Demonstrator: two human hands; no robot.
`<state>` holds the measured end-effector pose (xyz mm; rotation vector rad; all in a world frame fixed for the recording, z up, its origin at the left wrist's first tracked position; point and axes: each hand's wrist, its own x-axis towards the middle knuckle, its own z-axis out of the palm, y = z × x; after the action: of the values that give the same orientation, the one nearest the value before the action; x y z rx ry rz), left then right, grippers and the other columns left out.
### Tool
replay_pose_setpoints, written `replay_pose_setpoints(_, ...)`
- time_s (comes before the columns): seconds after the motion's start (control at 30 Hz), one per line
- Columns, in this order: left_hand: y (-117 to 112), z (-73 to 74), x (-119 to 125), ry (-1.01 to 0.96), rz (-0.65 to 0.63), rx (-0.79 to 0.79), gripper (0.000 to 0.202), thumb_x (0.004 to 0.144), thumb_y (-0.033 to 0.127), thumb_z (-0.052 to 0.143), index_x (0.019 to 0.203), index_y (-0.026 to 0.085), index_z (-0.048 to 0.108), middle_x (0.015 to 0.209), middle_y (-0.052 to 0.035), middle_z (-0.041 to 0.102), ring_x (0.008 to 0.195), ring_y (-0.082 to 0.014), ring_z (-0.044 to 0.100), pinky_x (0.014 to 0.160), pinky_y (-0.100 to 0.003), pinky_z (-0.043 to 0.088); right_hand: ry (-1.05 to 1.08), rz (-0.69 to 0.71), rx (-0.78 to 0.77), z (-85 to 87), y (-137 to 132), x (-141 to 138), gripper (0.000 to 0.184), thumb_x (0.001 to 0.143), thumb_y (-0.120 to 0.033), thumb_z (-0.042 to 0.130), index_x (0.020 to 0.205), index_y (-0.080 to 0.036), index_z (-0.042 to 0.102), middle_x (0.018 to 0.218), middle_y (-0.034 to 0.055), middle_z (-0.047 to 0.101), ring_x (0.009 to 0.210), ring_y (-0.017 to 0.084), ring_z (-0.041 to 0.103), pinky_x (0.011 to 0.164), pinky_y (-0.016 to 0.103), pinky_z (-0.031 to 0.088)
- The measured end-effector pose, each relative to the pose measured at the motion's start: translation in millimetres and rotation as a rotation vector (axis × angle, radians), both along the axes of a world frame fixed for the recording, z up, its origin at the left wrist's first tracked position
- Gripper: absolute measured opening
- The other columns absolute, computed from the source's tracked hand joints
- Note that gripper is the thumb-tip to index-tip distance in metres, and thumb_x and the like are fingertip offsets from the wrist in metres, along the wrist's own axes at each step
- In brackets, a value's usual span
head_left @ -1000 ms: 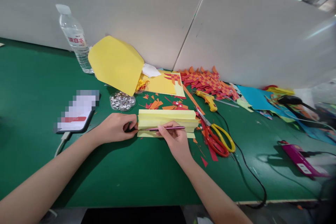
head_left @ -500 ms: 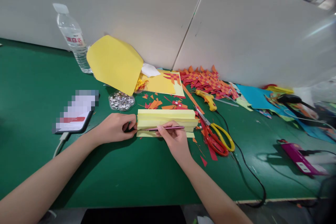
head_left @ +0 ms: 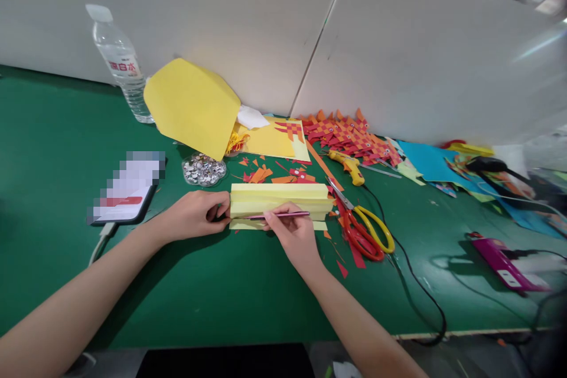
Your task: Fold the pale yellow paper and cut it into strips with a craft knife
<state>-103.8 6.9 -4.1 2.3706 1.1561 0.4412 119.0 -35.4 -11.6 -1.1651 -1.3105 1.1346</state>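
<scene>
A folded pale yellow paper (head_left: 279,198) lies on the green table (head_left: 66,147) in front of me. My left hand (head_left: 195,214) pinches its left end, fingers closed on the paper's edge. My right hand (head_left: 295,233) grips a thin pink-purple tool (head_left: 277,214), like a craft knife or tweezers, laid lengthwise along the paper's lower fold. The tool's tip points left toward my left hand.
Red and yellow scissors (head_left: 365,229) lie just right of the paper, among red and orange scraps. A yellow glue gun (head_left: 349,165), woven paper fish (head_left: 349,136), a dish of googly eyes (head_left: 202,169), a phone (head_left: 126,192), a water bottle (head_left: 119,65) and a pink device (head_left: 502,257) surround it.
Both hands stay on the paper almost unmoved. The view has shifted slightly.
</scene>
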Motion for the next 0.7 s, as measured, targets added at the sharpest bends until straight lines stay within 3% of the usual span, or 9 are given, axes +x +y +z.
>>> replay_pose_setpoints(0.7,1.7,-3.4,-0.5,0.005,0.003,0.021,0.027,0.074,0.026,0.052,0.063,0.02,0.029,0.055,0.0077,0.037,0.049,-0.0073,0.032,0.047,-0.019,0.024,0.054,-0.068,0.028,4.1,-2.2,3.4,0.017,0.078,-0.03,0.066,0.069,-0.02,0.057,0.06,-0.0021,0.06,0.054,0.013,0.061,0.056,0.027,0.049)
